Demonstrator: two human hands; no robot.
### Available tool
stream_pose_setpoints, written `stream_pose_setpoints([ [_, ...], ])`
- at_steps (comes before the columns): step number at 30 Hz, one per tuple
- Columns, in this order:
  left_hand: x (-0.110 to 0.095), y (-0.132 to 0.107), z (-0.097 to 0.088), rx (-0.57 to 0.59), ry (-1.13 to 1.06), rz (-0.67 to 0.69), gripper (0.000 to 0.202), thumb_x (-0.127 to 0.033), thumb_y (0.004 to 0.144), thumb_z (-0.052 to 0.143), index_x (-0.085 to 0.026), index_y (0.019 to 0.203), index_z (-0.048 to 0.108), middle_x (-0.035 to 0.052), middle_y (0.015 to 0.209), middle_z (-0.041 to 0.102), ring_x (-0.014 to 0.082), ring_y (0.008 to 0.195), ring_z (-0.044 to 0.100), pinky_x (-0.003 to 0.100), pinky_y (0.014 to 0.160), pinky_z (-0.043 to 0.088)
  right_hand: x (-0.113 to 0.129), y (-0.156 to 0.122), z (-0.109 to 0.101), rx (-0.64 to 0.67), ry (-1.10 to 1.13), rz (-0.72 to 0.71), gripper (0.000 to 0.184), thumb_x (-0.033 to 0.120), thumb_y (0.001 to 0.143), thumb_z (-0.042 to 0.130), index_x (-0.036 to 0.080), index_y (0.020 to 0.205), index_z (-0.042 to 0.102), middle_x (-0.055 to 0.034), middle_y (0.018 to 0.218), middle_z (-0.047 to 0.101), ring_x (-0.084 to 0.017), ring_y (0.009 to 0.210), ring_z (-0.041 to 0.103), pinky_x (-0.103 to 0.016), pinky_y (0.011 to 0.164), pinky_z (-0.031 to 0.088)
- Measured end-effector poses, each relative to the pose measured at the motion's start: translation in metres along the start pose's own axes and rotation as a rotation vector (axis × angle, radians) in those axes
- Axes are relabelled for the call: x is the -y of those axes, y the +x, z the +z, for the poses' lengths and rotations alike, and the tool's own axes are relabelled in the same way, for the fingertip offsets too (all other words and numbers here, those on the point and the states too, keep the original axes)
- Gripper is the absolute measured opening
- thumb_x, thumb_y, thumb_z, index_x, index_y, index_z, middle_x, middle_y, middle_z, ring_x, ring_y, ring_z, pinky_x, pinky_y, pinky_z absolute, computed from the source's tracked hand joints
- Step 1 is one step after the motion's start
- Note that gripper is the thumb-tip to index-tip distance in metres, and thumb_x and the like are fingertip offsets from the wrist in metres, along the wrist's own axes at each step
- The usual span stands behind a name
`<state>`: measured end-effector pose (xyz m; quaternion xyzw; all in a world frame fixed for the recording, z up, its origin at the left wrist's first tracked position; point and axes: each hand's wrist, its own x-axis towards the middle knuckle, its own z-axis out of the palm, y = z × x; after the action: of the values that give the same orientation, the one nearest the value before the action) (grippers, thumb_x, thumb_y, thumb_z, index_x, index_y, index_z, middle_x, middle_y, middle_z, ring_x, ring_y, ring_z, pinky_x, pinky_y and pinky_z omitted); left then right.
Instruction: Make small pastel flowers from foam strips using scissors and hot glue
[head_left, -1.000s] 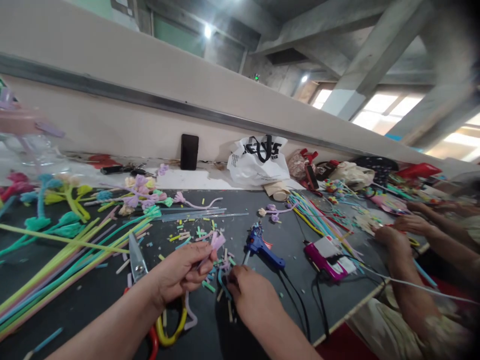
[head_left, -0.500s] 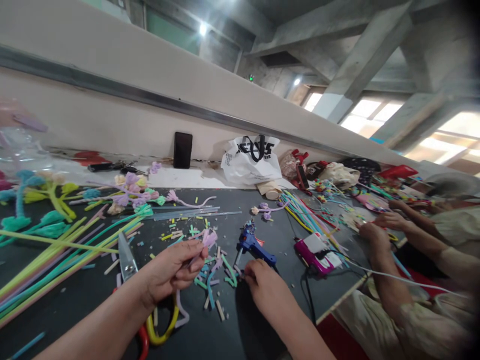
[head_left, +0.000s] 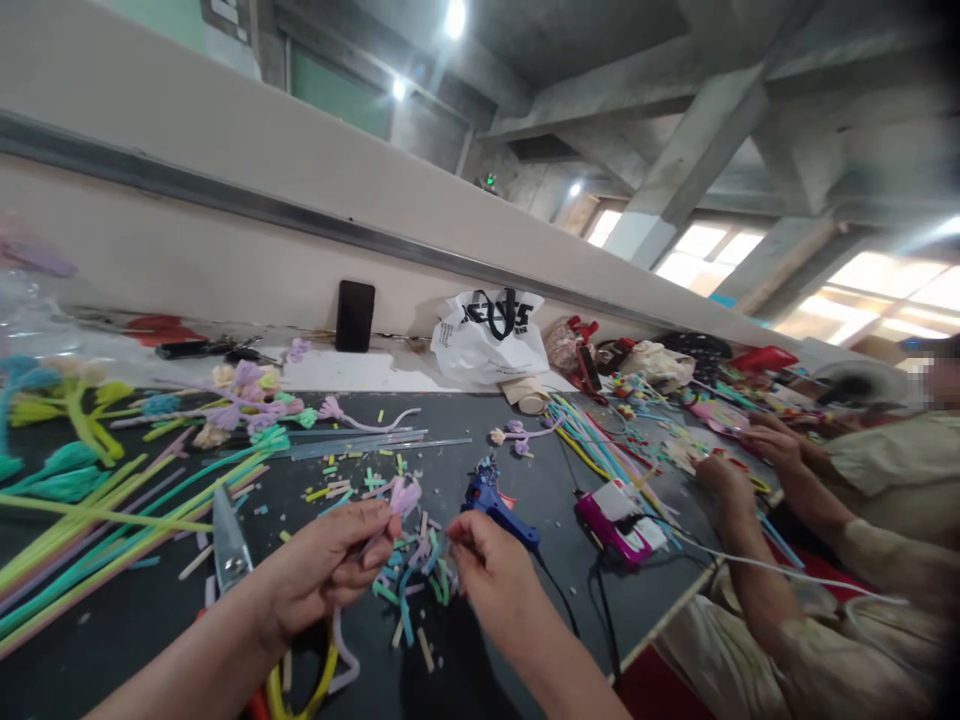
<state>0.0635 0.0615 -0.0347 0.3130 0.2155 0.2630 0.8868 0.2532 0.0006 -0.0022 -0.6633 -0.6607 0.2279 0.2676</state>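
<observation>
My left hand (head_left: 352, 560) is closed around a lilac pipe-cleaner flower (head_left: 406, 496), its fluffy head poking out past the thumb and forefinger. The lilac stem (head_left: 343, 650) trails down below the palm. A short gap to the right, my right hand (head_left: 487, 565) has its fingertips pinched together; what they hold, if anything, is too small to make out. Just behind that hand lies a blue glue gun (head_left: 502, 508). Cut pipe-cleaner bits (head_left: 409, 585) are scattered beneath both hands. Partly under my left forearm are large scissors (head_left: 231, 540) with red and yellow handles.
Long pipe cleaners (head_left: 97, 535) and finished flowers (head_left: 247, 400) lie left. Clear glue sticks (head_left: 375, 442) rest behind my hands. A phone (head_left: 355, 316) and white bag (head_left: 491, 335) stand by the wall. Right are a purple-and-white power strip (head_left: 619, 520), cables and co-workers' hands (head_left: 724, 485).
My right hand has moved left from beside the glue gun, closer to the flower. My left hand keeps its hold. The view has shifted slightly.
</observation>
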Motion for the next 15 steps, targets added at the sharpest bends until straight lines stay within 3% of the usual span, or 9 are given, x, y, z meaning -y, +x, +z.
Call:
stream_pose_setpoints([
  [4,-0.001,0.001,-0.001,0.02,-0.016,0.01,0.015,-0.029,0.084,0.046,-0.016,0.077,0.05,-0.0068,0.053,0.04,-0.0011,0.033,0.016,0.012,0.03,0.006,0.0,0.011,0.006,-0.004,0.053,-0.059,0.03,0.003,0.066,0.048,0.019,0.089,0.058,-0.0013,0.088,0.059,-0.011,0.067,0.055,-0.022,0.061,0.042],
  [9,-0.003,-0.001,0.002,0.008,-0.022,-0.004,0.015,-0.029,0.083,0.047,-0.015,0.078,0.051,-0.0067,0.052,0.039,-0.001,0.034,0.017,0.012,0.03,0.006,-0.004,0.017,0.003,-0.034,-0.067,-0.096,0.018,0.006,0.071,0.049,0.019,0.078,0.06,-0.0009,0.078,0.059,-0.013,0.073,0.055,-0.023,0.067,0.041],
  [15,-0.004,-0.001,0.002,0.011,-0.033,-0.005,0.016,-0.028,0.084,0.045,-0.015,0.077,0.051,-0.0064,0.052,0.039,-0.0011,0.033,0.017,0.012,0.03,0.006,-0.001,0.017,0.014,0.109,-0.251,-0.17,0.016,0.011,0.078,0.048,0.019,0.08,0.061,-0.0027,0.083,0.059,-0.014,0.079,0.056,-0.023,0.071,0.039],
])
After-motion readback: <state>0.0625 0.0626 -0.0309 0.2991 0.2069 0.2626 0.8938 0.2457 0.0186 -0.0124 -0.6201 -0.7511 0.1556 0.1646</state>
